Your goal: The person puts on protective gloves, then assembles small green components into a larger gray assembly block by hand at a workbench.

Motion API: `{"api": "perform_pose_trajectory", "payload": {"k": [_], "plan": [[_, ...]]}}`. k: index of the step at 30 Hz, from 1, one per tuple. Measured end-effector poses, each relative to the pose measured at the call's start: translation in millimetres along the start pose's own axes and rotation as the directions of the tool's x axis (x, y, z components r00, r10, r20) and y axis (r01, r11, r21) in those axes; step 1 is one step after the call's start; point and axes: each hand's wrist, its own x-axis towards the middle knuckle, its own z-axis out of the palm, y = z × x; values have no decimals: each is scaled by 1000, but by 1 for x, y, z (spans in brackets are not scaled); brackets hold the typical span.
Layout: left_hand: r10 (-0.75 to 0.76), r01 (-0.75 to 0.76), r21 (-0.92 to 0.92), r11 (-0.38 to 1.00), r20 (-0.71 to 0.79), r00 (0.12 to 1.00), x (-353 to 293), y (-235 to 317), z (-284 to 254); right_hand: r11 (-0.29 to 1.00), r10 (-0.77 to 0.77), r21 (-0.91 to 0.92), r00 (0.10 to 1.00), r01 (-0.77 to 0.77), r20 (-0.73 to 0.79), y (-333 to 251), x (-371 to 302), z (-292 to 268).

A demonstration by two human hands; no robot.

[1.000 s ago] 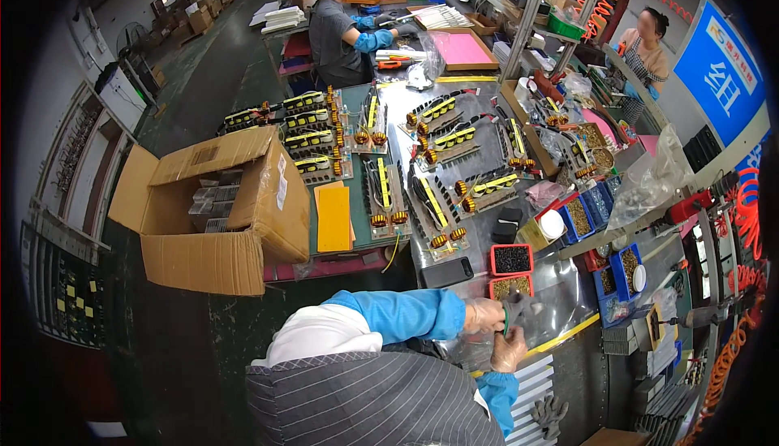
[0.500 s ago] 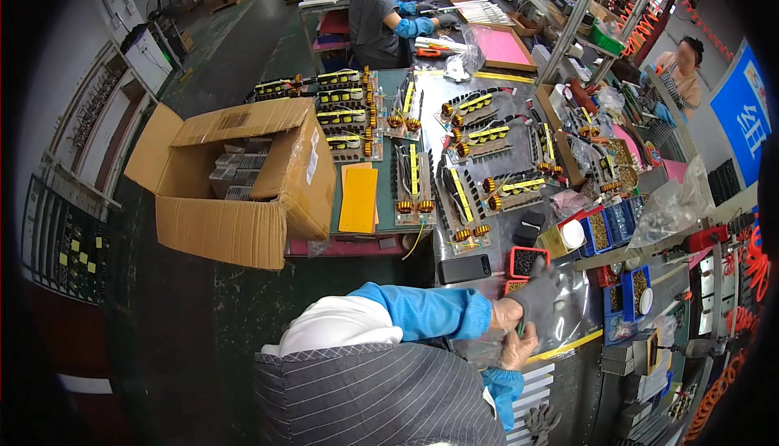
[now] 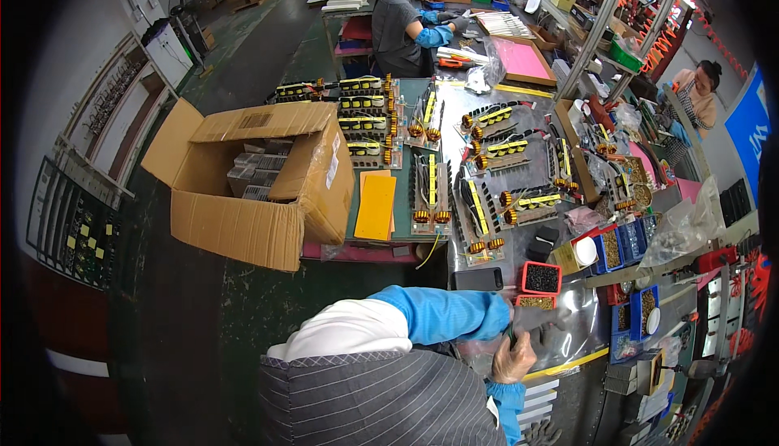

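My left hand (image 3: pixel 542 318), in a dark grey work glove, stretches over the plastic-covered bench, its fingers extended and a little blurred. A blue sleeve reaches to the glove's cuff. My bare right hand (image 3: pixel 513 360) is closed, its fingers pinching the edge of the glove by the left wrist. Beside the left hand are a red bin of small gold-coloured parts (image 3: pixel 535 302) and a red bin of black parts (image 3: pixel 541 278). A second grey glove (image 3: pixel 542 432) lies near the lower edge, below my right sleeve.
A black phone (image 3: pixel 479 279) lies left of the bins. Circuit boards with copper coils (image 3: pixel 479 211) cover the bench beyond. An open cardboard box (image 3: pixel 243 219) stands left, by yellow sheets (image 3: pixel 375 206). Blue bins (image 3: pixel 645 313) sit right. Two people work farther off.
The glove now covers the left wrist, which showed bare skin before. My right hand stays at the cuff. The whole view has shifted slightly.
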Motion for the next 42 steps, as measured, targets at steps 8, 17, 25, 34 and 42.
{"api": "perform_pose_trajectory", "payload": {"k": [8,17,25,34,42], "plan": [[122,-26,-824,567,52,991,13,54,5,973,215,121,964,-198,-159,30,17,0],[-333,165,-959,231,81,939,12,50,9,215,868,748,473,-629,149,-6,9,-2],[-110,57,-609,791,-50,993,36,14,17,709,531,512,845,-486,66,-3,13,-2],[-96,112,-911,397,80,992,44,2,21,807,456,414,890,-421,14,33,-21,-5],[-7,165,-984,66,165,986,10,68,91,458,558,744,809,-486,186,69,-55,8]]}}
